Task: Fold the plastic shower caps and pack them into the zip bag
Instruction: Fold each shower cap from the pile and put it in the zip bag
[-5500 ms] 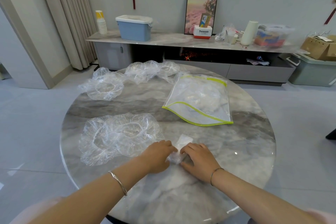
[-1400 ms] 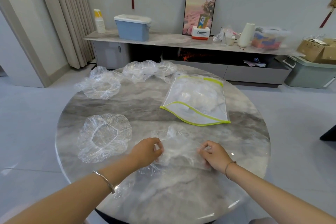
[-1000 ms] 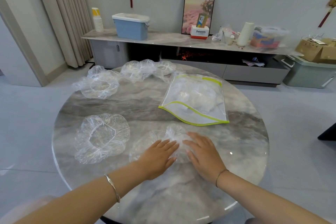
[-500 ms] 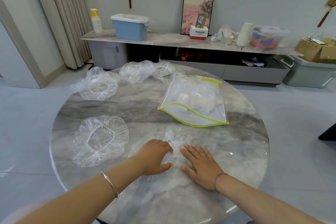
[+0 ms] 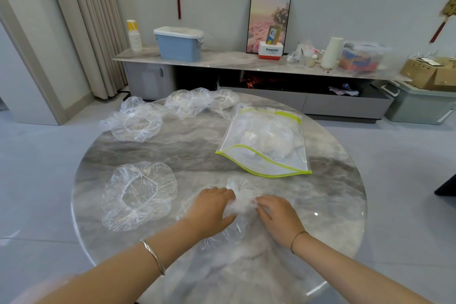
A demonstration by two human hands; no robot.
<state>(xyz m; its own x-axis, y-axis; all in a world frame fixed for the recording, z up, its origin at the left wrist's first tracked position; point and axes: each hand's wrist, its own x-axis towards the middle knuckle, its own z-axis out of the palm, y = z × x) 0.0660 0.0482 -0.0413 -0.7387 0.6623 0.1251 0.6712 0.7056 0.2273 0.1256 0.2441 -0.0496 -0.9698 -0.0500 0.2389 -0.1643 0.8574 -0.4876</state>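
Observation:
A clear plastic shower cap [image 5: 243, 203] lies bunched on the round marble table [image 5: 340, 207] near its front. My left hand [image 5: 212, 210] grips the cap's left side, fingers and thumb curled into the plastic. My right hand [image 5: 276, 215] pinches its right side with curled fingers. Loose plastic spreads out under both wrists. The clear zip bag [image 5: 266, 145] with yellow-green edges lies flat beyond my hands, right of centre, with folded caps inside it.
Another shower cap [image 5: 140, 195] lies spread open left of my hands. One more cap [image 5: 135, 123] sits at the far left and several caps [image 5: 197, 101] are heaped at the table's far edge. A low sideboard [image 5: 246, 64] stands behind.
My flat hands, which were pressing the cap down, have curled and drawn together, gathering the plastic into a bunch between them. The other caps and the bag have not moved.

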